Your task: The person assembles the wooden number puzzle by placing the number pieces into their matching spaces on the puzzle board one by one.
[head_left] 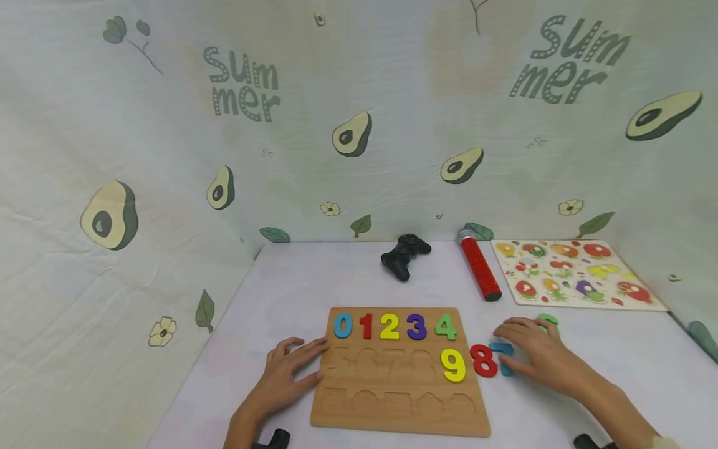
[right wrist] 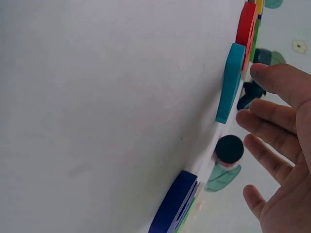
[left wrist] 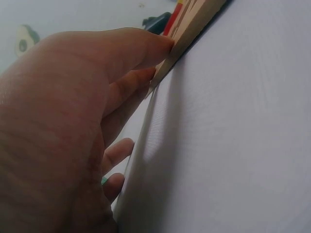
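Note:
A wooden number board (head_left: 392, 381) lies flat, with 0 to 4 across its top row and a yellow 9 (head_left: 461, 370) at the right of its second row. My left hand (head_left: 286, 368) touches the board's left edge with thumb and fingertips. My right hand (head_left: 538, 357) hovers, fingers spread, over a blue 7 (head_left: 503, 347); a gap shows between hand and 7 in the right wrist view. Beside the 7 is a red 8 (head_left: 483, 360). A green piece (head_left: 550, 318) is partly hidden behind the hand. The right wrist view also shows a dark blue piece (right wrist: 173, 204).
Toward the back stand a black game controller (head_left: 402, 255) and a red microphone (head_left: 480, 268). A fruit picture board (head_left: 578, 300) lies at the back right. A printed cloth (head_left: 392, 206) hangs behind the white table (head_left: 252, 299).

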